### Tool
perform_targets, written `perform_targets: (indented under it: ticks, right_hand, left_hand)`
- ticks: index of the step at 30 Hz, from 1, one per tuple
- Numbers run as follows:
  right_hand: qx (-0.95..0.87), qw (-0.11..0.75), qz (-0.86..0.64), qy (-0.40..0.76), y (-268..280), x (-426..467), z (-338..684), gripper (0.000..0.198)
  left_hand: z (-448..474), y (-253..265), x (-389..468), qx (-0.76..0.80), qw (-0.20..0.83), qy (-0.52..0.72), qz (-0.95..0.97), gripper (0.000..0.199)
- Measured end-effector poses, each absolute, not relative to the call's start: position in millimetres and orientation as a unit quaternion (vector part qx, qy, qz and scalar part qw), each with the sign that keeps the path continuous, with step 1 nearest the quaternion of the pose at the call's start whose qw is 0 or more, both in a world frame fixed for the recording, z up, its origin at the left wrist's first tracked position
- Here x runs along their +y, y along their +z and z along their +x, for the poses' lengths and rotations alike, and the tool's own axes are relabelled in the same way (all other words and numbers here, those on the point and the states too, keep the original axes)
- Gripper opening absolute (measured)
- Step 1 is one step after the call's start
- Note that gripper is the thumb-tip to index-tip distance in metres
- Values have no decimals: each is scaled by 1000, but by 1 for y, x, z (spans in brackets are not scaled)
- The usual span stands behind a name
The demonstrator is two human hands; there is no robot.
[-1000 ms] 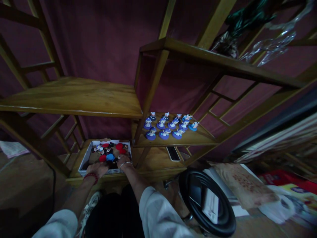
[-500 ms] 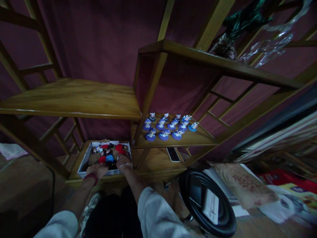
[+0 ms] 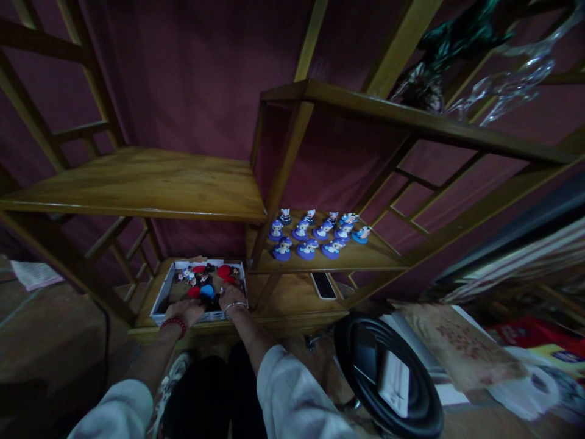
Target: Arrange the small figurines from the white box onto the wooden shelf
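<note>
A shallow white cardboard box [image 3: 161, 300] on the low shelf holds small figurines with several red round bases [image 3: 223, 272] and a blue round base [image 3: 207, 291]. My left hand [image 3: 187, 310], wearing a red bead bracelet, rests over the box's front left part; its fingers are too dark to make out. Inside the front right corner is my right hand [image 3: 232, 295], with a silvery bangle at the wrist. Its fingers look curled down among the figurines, and whatever they grip is hidden. Purple figurines [image 3: 307, 247] stand in rows on the shelf to the right.
Wooden shelving [image 3: 137, 183] surrounds the box, with an upright post [image 3: 287, 161] right of it. A phone [image 3: 323, 285] lies on the low shelf. A round black stool [image 3: 340, 347] carries a dark box and a white one. Papers and bags [image 3: 452, 341] are piled at the right.
The whole view has shifted slightly, so everything sits a little further right. Both hands stay at the box, and the figurines on the shelf stand as before.
</note>
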State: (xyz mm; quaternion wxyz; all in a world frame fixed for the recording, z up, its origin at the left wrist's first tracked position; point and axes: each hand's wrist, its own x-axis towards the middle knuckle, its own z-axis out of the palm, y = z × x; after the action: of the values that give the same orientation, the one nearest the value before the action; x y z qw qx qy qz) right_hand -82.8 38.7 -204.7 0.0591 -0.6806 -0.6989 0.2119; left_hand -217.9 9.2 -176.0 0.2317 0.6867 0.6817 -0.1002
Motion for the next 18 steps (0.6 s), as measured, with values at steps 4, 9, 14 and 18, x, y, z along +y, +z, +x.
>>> perform_targets:
  ticks: [4,9,14,18]
  right_hand:
    - [-697,59,-683,209,-206,38,-83,23]
    - [-697,52,-685,206,-208,40,-85,24]
    - [-700,59,-683,200,-204,37,-84,26]
    - [-702,62,-684,188,-202,35,-84,26]
  left_hand:
    - [-218,-171,7,676,253,-109,684,37]
    - [-219,-176,6,679,246,-102,685,37]
    - [-221,-182,4,679,240,-92,688,37]
    - [-221,-183,2,682,235,-85,688,37]
